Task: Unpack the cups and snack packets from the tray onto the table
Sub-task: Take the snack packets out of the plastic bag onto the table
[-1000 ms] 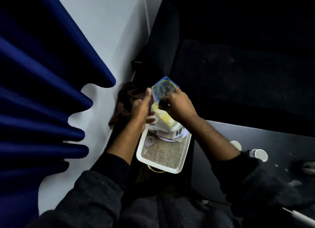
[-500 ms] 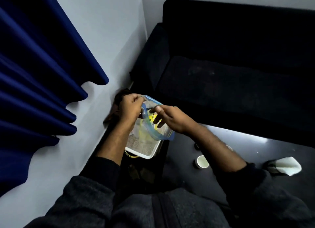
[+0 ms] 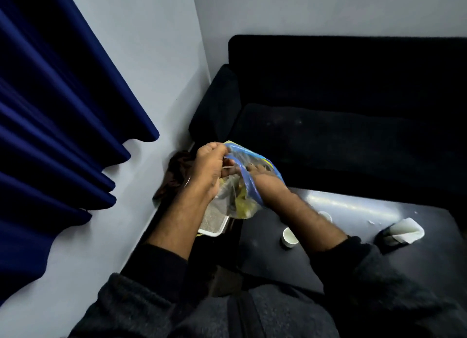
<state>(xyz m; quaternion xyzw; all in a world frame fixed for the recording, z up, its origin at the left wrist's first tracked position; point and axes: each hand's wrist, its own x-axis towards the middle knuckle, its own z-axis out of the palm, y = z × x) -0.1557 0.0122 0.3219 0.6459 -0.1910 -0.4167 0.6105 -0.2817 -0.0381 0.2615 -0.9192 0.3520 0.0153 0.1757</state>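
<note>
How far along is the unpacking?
Done: one cup stands on the table. In hand: left hand holds the clear bag open over the tray while the right hand reaches inside. Left: the yellow packets still in the bag.

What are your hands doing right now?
Left hand: closed, pinching the rim of the plastic bag.
Right hand: reaching inside the bag; its grip cannot be told.

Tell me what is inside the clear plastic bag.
Inside the clear plastic bag show the right hand and yellowish packets. Their number and kind stay unclear. The left hand grips its mouth.
</note>
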